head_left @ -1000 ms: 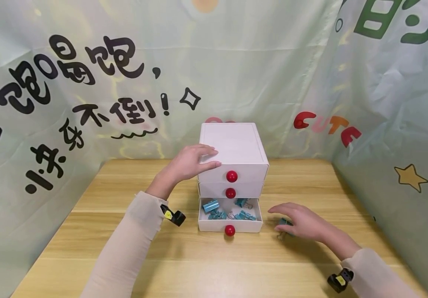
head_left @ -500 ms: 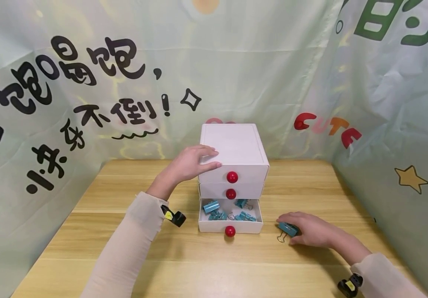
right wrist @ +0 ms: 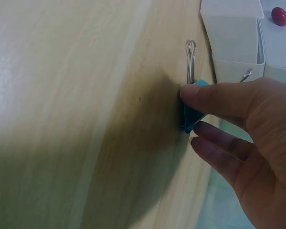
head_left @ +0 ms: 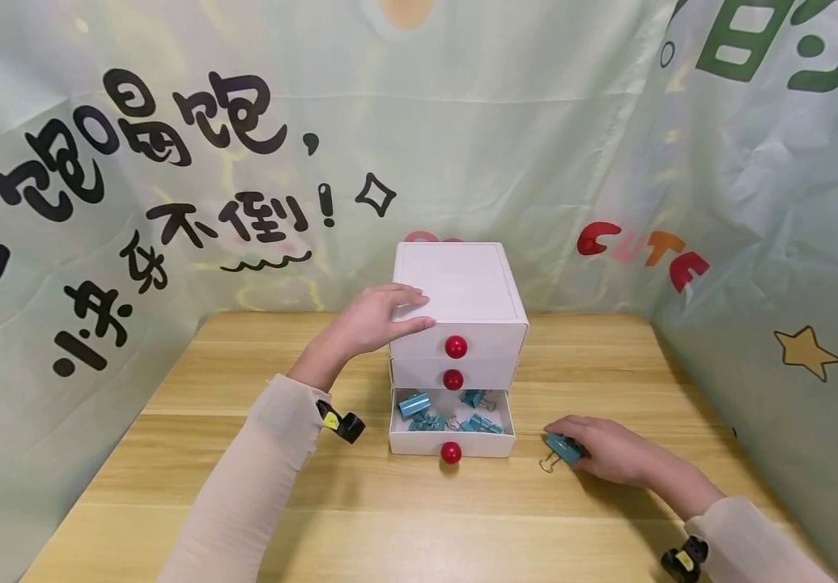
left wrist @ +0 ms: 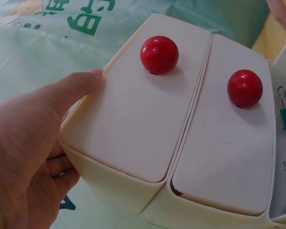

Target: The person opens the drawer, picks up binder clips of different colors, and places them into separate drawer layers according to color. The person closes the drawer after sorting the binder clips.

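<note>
My left hand [head_left: 382, 318] rests on the top left edge of a white desktop drawer unit [head_left: 458, 279]. Its thumb [left wrist: 83, 83] lies along the front top edge, and the other fingers are partly hidden behind that edge in the left wrist view. To the right of the unit, my right hand [head_left: 611, 449] pinches a blue binder clip [head_left: 564, 448] between thumb and fingers, close over the table. The clip's wire handle [right wrist: 190, 62] sticks out past the thumb. Several blue binder clips [head_left: 414, 404] lie in the pulled-out bottom drawer [head_left: 419, 443].
The two upper drawers, with red knobs [head_left: 456, 346], are closed. Another red knob [head_left: 451, 453] sits on the bottom drawer's front. A wooden table [head_left: 419, 526] carries the unit, and a printed cloth [head_left: 491, 162] hangs behind and along the sides.
My right hand has moved slightly right and down and has taken hold of the binder clip on the table. The left hand stays on the unit.
</note>
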Demonstrator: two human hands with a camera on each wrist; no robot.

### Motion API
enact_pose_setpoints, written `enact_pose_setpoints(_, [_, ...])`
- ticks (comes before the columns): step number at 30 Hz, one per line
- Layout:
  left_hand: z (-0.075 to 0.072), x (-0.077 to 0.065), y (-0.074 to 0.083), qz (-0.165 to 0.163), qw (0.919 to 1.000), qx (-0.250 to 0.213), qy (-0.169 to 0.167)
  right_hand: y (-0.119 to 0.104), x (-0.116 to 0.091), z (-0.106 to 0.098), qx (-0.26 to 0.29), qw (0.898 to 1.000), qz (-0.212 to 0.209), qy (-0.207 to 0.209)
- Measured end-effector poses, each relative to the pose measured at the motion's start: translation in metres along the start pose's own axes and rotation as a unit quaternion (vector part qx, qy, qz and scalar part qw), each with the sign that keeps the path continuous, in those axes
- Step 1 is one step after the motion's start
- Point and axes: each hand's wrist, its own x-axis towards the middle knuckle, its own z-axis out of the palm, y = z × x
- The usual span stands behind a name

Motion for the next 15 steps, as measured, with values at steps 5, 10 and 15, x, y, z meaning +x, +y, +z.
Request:
enact_pose_setpoints(5, [0.0000,-0.0001,0.0004,0.001,1.0000,0.001,0.000,-0.0001,0.0012,0.0001,-0.010,1.000,0.015,0.005])
enact_pose_setpoints(10, [-0.0001,0.0002,0.0003,0.002,1.0000,0.004,0.001,-0.0006,0.0019,-0.0040,0.001,1.000,0.024,0.004])
enact_pose_setpoints(15, [-0.0003,0.0008,-0.0001,0.005,1.0000,0.004,0.000,-0.0010,0.0029,-0.0085,0.016,0.999,0.030,0.021])
